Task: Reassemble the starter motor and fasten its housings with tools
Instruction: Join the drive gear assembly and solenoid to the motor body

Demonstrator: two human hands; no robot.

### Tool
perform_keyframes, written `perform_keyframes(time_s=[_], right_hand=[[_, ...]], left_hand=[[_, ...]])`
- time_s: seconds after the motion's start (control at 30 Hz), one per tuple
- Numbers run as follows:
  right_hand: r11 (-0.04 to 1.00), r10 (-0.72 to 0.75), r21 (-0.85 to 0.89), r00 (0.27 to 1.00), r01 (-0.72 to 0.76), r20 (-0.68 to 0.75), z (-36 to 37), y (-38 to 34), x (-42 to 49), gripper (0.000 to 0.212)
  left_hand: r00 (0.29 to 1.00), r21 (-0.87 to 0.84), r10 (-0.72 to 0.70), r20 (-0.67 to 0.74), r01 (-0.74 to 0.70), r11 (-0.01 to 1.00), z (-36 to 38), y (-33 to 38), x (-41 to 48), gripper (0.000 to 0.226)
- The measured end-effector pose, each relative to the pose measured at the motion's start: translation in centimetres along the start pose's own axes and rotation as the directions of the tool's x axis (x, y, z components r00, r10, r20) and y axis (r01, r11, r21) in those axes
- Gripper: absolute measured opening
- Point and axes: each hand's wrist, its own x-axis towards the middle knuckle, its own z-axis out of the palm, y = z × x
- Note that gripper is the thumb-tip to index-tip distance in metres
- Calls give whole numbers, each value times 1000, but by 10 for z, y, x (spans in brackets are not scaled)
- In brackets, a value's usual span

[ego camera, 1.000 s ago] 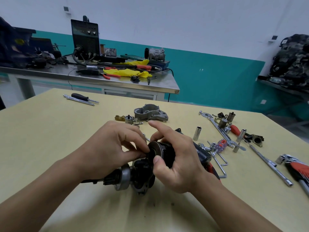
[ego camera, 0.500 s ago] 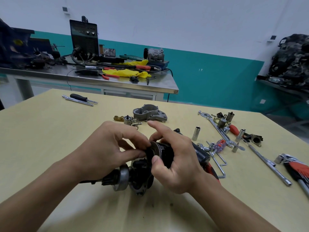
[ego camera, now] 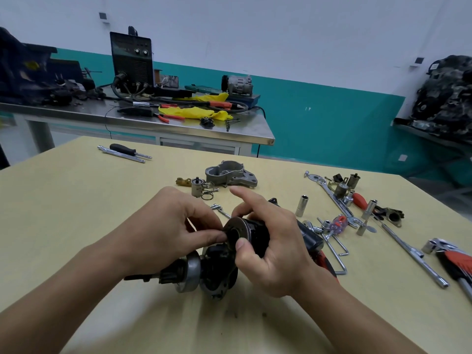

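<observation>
Toward the far left corner of the table (ego camera: pixel 63 200) a black-handled screwdriver (ego camera: pixel 122 149) lies beside a thin steel bar (ego camera: pixel 121 155), the two almost parallel and well apart from everything else.

Closer in, the left hand (ego camera: pixel 163 231) reaches in from the near edge, its fingers curled and its thumb and fingertips pinched together against the face of a round metal disc (ego camera: pixel 238 229). That disc caps the upper black barrel of the starter motor (ego camera: pixel 217 267), which rests on the table near the middle of the near edge, its toothed end pointing left.

Behind it, toward the far edge, a small metal cylinder (ego camera: pixel 196 187) stands just beside a grey cast housing (ego camera: pixel 229 173).

The right hand (ego camera: pixel 270 249) is wrapped around the motor's upper barrel, with the thumb pressed on the disc's rim and the forefinger lifted free and pointing up.

Right of that hand a socket (ego camera: pixel 302 205) stands upright. Farther right lie a long wrench (ego camera: pixel 332 198) among loose sockets, then a long steel rod (ego camera: pixel 408 251), and at the right edge a red-handled tool (ego camera: pixel 454 261).
</observation>
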Motion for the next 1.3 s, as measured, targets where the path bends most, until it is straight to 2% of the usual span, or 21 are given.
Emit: perform_keyframes(time_s=[0.43, 0.6, 0.7, 0.83, 1.0, 1.17, 1.3], right_hand=[[998, -55, -17, 998, 54, -26, 0, 0, 0, 69], [995, -93, -48, 994, 90, -53, 0, -2, 2, 43], [994, -90, -70, 994, 85, -62, 1, -3, 3, 36], [991, -101, -90, 992, 94, -70, 2, -3, 3, 35], [990, -111, -99, 991, 103, -71, 2, -3, 3, 35], [988, -116, -108, 991, 109, -64, 2, -2, 3, 34], [989, -109, -108, 992, 102, -65, 2, -3, 3, 33]], left_hand=[[997, 2, 66, -30, -66, 998, 2, 3, -1, 26], [997, 6, 63, -45, -63, 998, 3, 4, -1, 24], [997, 10, 64, -45, -64, 998, 3, 6, -1, 26], [999, -13, 27, -45, -27, 1000, 2, 8, -1, 25], [998, -34, -52, -36, 51, 998, 2, 10, -1, 35], [996, -47, -76, -38, 74, 996, 2, 9, 0, 26], [997, -63, -73, -30, 71, 995, 2, 9, 0, 27]])
